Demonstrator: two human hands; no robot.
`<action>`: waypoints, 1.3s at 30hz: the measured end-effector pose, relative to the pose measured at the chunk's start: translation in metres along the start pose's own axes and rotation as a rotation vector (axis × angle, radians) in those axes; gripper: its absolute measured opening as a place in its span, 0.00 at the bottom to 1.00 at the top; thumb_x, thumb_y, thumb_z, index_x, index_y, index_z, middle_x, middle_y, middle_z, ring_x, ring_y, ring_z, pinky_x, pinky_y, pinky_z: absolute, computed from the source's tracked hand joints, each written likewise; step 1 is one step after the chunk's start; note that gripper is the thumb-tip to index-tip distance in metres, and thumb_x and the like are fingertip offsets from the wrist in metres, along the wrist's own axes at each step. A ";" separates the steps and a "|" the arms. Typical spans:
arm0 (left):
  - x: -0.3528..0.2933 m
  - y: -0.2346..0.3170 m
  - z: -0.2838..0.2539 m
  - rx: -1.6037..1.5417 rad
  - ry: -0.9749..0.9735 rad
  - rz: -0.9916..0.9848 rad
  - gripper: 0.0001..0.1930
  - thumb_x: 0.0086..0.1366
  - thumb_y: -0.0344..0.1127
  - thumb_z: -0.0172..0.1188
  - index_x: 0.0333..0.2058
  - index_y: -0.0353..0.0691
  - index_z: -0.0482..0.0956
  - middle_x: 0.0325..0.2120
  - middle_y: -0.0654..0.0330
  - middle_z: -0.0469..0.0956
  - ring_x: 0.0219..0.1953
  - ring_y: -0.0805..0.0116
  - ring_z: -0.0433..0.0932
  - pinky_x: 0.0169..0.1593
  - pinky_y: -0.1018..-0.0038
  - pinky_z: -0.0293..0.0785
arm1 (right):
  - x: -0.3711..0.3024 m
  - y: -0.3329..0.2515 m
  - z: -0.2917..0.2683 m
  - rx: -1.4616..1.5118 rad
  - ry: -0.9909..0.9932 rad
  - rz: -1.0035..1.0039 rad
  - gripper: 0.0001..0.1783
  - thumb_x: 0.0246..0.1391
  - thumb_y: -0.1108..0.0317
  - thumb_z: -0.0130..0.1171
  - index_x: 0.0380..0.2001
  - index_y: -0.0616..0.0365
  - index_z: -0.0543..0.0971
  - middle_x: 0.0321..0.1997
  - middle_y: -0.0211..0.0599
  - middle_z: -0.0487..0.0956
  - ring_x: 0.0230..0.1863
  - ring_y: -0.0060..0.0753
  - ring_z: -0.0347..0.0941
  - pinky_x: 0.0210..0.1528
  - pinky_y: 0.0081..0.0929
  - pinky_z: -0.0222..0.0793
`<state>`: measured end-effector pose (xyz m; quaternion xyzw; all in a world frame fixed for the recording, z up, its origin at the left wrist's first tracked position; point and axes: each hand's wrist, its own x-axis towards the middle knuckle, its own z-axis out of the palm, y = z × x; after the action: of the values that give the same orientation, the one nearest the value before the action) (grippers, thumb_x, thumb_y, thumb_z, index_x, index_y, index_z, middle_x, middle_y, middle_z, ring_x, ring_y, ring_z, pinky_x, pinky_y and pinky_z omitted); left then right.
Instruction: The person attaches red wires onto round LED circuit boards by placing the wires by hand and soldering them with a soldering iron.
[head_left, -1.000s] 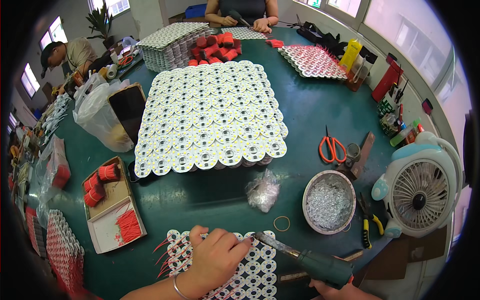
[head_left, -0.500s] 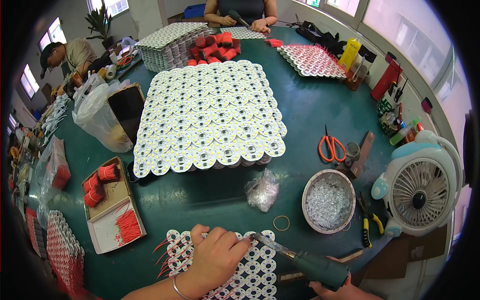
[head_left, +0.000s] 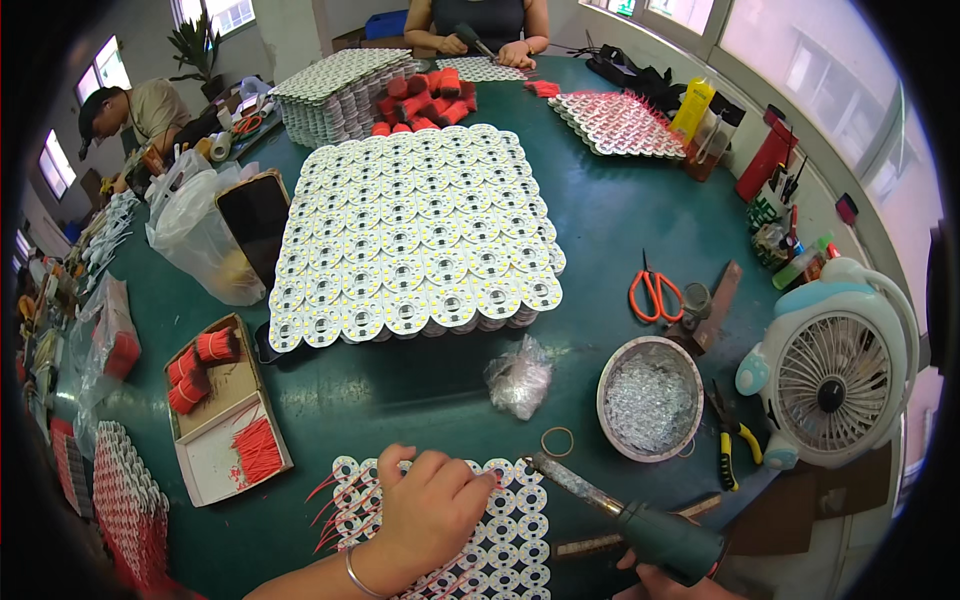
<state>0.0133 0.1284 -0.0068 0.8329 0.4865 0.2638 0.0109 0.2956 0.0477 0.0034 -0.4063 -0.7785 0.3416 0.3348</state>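
Observation:
A panel of round white LED circuit boards (head_left: pixel 510 525) lies at the near edge, with thin red wires (head_left: pixel 322 515) sticking out along its left side. Over its middle is my left hand (head_left: pixel 435 500), a bracelet on the wrist. Its thumb and fingers are drawn together at the board; whatever they pinch is hidden. My right hand (head_left: pixel 655 580), partly cut off by the lower edge, grips a soldering gun (head_left: pixel 670 540) by its dark green body. The metal barrel points up and left, its tip beside the panel's top right corner, a little apart from my left fingertips.
Beyond is a tall stack of LED panels (head_left: pixel 415 230). A cardboard box (head_left: pixel 215 460) of red wires stands left. On the right are a bowl of clear bits (head_left: pixel 650 400), pliers (head_left: pixel 735 440), scissors (head_left: pixel 655 295) and a fan (head_left: pixel 830 385). A co-worker (head_left: pixel 478 30) sits opposite.
The soldering gun's tip has moved right, away from my left fingertips, as my right hand shifted right and slightly down. My left hand stays at nearly the same place on the panel.

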 end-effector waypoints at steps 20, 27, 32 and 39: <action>-0.004 -0.004 0.001 -0.039 0.051 -0.003 0.06 0.44 0.32 0.63 0.25 0.50 0.78 0.18 0.72 0.68 0.27 0.72 0.69 0.44 0.63 0.55 | 0.010 -0.035 0.018 0.325 0.306 0.514 0.17 0.47 0.67 0.61 0.41 0.62 0.75 0.33 0.36 0.76 0.28 0.28 0.72 0.31 0.26 0.68; 0.001 -0.006 0.006 -0.121 0.002 -0.012 0.08 0.42 0.30 0.63 0.25 0.45 0.77 0.21 0.69 0.71 0.27 0.69 0.70 0.35 0.69 0.61 | 0.008 -0.037 0.015 0.262 0.300 0.572 0.14 0.49 0.66 0.59 0.39 0.62 0.75 0.26 0.33 0.75 0.25 0.25 0.71 0.28 0.25 0.67; 0.000 -0.004 0.006 -0.116 -0.034 -0.042 0.06 0.48 0.32 0.58 0.27 0.44 0.76 0.23 0.67 0.70 0.28 0.69 0.70 0.36 0.69 0.62 | 0.003 -0.032 0.017 0.298 0.317 0.562 0.13 0.49 0.66 0.59 0.38 0.61 0.75 0.26 0.33 0.75 0.26 0.26 0.71 0.29 0.26 0.68; -0.006 -0.002 -0.003 -0.040 0.011 0.105 0.06 0.47 0.33 0.60 0.27 0.45 0.78 0.18 0.68 0.65 0.24 0.71 0.68 0.34 0.72 0.61 | 0.001 -0.034 0.014 0.284 0.252 0.682 0.13 0.49 0.67 0.59 0.37 0.62 0.75 0.28 0.34 0.76 0.26 0.26 0.71 0.30 0.26 0.68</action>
<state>0.0088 0.1241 -0.0074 0.8554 0.4368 0.2781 0.0109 0.2699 0.0295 0.0234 -0.6301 -0.4968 0.4850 0.3478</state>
